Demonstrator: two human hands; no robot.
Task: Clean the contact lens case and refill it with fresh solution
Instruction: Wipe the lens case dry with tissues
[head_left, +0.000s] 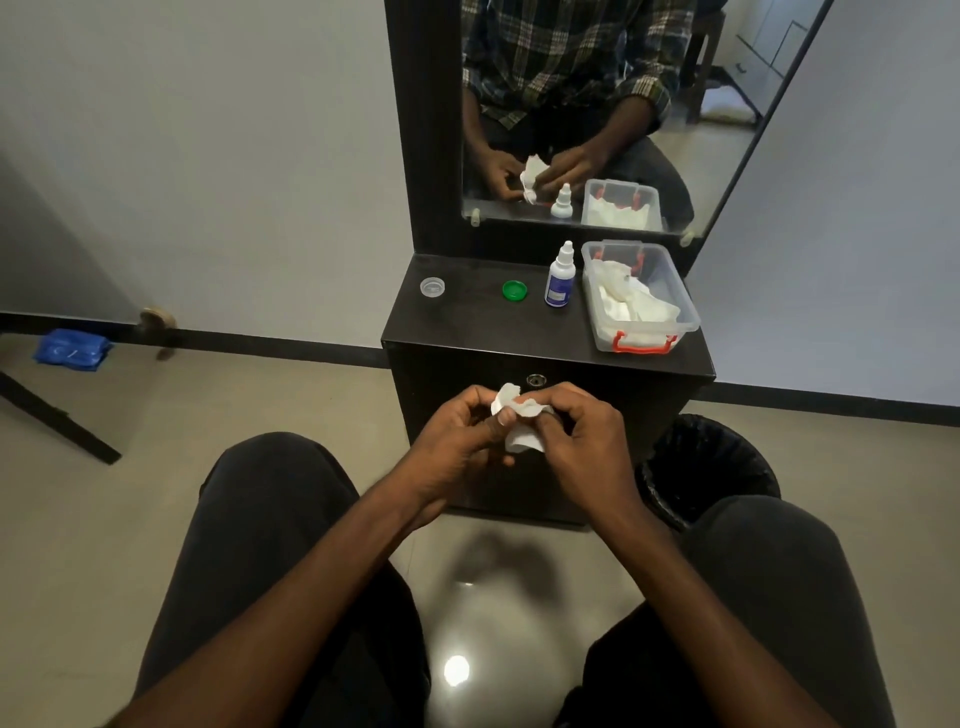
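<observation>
Both hands meet in front of the black cabinet, over my lap. My left hand (457, 441) and my right hand (582, 441) both pinch a crumpled white tissue (519, 423) between them. The lens case itself is hidden inside the tissue and fingers. On the cabinet top (467, 317) lie a clear cap (432, 287) at the left and a green cap (515, 290) in the middle. A small white solution bottle (560, 278) with a blue label stands upright beside the green cap.
A clear plastic box (641, 301) with red latches holds white tissues at the cabinet's right. A black-lined bin (706, 467) stands on the floor to the right. A mirror (597, 114) rises behind the cabinet. A blue packet (70, 349) lies at the far left.
</observation>
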